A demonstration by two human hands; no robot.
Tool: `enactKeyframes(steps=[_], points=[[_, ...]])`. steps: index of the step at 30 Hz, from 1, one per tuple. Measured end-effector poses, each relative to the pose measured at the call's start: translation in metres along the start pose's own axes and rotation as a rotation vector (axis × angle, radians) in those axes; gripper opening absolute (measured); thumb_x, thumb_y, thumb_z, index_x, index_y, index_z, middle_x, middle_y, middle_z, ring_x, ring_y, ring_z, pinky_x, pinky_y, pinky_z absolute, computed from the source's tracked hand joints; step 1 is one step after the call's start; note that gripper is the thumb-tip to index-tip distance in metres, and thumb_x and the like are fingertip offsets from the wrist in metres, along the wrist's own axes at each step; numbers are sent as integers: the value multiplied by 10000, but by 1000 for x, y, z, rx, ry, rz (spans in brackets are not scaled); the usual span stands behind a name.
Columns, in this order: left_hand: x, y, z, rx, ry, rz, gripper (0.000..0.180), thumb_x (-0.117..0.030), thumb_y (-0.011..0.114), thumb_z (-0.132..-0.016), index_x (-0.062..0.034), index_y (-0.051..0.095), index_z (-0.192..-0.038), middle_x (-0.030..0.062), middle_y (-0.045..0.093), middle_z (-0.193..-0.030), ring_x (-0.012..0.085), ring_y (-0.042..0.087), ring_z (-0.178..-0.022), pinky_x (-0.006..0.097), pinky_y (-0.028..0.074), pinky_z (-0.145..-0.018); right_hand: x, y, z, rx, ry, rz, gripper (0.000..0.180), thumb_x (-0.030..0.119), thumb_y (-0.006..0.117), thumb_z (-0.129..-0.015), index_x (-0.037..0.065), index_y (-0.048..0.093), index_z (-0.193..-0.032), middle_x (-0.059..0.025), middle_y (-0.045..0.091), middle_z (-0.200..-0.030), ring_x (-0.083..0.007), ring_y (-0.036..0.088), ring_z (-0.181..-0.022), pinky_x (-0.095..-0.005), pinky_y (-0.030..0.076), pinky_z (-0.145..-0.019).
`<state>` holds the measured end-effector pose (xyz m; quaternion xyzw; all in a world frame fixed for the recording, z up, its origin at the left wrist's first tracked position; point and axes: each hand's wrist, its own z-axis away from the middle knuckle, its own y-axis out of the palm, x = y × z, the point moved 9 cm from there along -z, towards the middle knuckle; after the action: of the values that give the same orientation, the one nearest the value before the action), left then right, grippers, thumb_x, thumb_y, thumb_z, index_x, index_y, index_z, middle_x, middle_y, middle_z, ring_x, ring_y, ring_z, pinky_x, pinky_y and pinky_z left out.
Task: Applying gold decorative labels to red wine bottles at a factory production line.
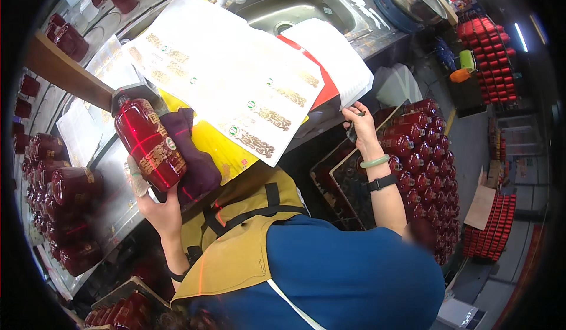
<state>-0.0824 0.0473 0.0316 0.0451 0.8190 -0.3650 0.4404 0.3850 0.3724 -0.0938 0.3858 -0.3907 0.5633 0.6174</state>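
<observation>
My left hand [159, 209] is closed round the lower end of a dark red glass bottle [147, 138] with gold ornament, its thumb and fingers on either side. A pale wrap covers one finger. The bottle tilts, its neck end against a dark fitting at the end of a brown bar [73, 71]. Beside it lies a folded purple cloth [197, 159]. My right hand [362, 126] is curled at the lower corner of some white sheets [336, 53]; a small dark thing shows in its fingers, too hidden to name. Large printed decal sheets [224, 71] with gold patterns lie between my hands.
A yellow sheet [218, 147] and a red sheet [327, 88] lie under the papers. Behind is a metal sink [295, 6]. Red bottles [71, 194] crowd the left; many more [421, 159] are stacked at the right, beside a dark board [348, 182].
</observation>
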Motion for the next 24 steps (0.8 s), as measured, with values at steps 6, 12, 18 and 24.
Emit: enactKeyframes(steps=[6,12,18,24], points=[[0,-1,1,-9,21,-12,899,-20,846,-778,-17,413,-1565,180,468,-1588,330,419,-1483,427,268,-1234,1,0,-1,-10,4,-6,603,72,838,-860,1,445,-1312,-10,617,-915,-85,563,-723,-246,464,-569],[-2,-1,0,-11,30,-4,902,-23,846,-778,-19,410,-1568,180,464,-1591,333,412,-1489,433,263,-1237,7,2,1,1,-41,36,634,17,818,-844,7,425,-1342,-4,605,-914,-95,581,-739,-245,470,-569],[2,-1,1,-8,18,-13,902,-22,845,-776,-16,410,-1567,187,465,-1588,347,405,-1493,439,270,-1235,0,1,-2,2,-5,-3,661,-5,801,-845,-2,399,-1369,-8,593,-935,-100,585,-754,-252,469,-578],[4,-1,3,-9,15,-30,886,-21,838,-777,5,415,-1555,210,456,-1587,358,400,-1494,446,277,-1231,2,-1,-2,-23,-63,76,651,47,828,-856,-22,424,-1361,-18,616,-938,-98,601,-766,-243,472,-596]])
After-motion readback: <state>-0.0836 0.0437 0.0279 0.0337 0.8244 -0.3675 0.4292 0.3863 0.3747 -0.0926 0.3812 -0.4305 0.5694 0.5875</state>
